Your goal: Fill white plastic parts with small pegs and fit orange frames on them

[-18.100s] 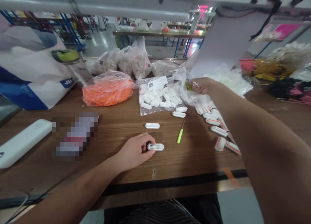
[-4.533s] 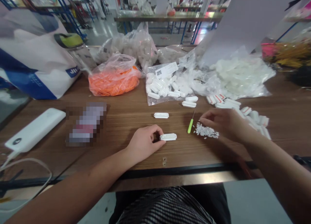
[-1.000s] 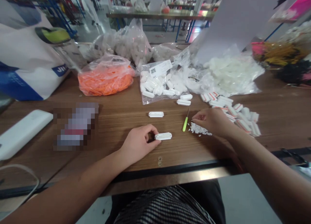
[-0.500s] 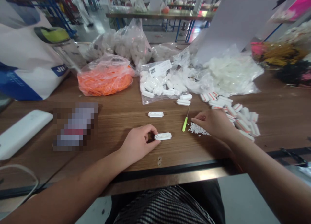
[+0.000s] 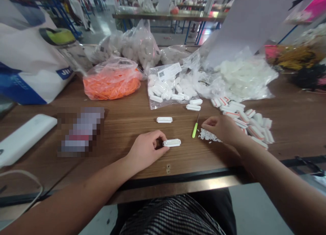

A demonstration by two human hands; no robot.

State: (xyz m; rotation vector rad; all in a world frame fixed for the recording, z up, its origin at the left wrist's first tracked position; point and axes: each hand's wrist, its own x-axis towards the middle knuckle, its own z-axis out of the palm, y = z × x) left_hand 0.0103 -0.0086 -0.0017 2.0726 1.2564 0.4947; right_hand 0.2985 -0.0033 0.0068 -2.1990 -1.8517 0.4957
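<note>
Between thumb and forefinger, my left hand (image 5: 146, 148) grips one end of a white connector housing (image 5: 173, 143) with rows of small holes facing up. My right hand (image 5: 224, 128) is over a pile of tiny white plastic pieces (image 5: 207, 134), its fingertips pinched together; whether a piece is between them is too small to tell. Left of that pile lies a thin pick with a yellow-green handle (image 5: 195, 130). A second white housing (image 5: 164, 119) rests on the table beyond my left hand.
Behind are a bag of white housings (image 5: 170, 87), a bag of orange strips (image 5: 112, 83) and a bag of translucent parts (image 5: 244, 77). White pieces with orange stripes (image 5: 254, 131) are heaped right. A white device (image 5: 25, 138) and a blurred-out object (image 5: 83, 131) lie left.
My right hand has shifted very slightly at the pile of tiny pieces. My left hand keeps its grip on the connector housing. The whole view has slid a little.
</note>
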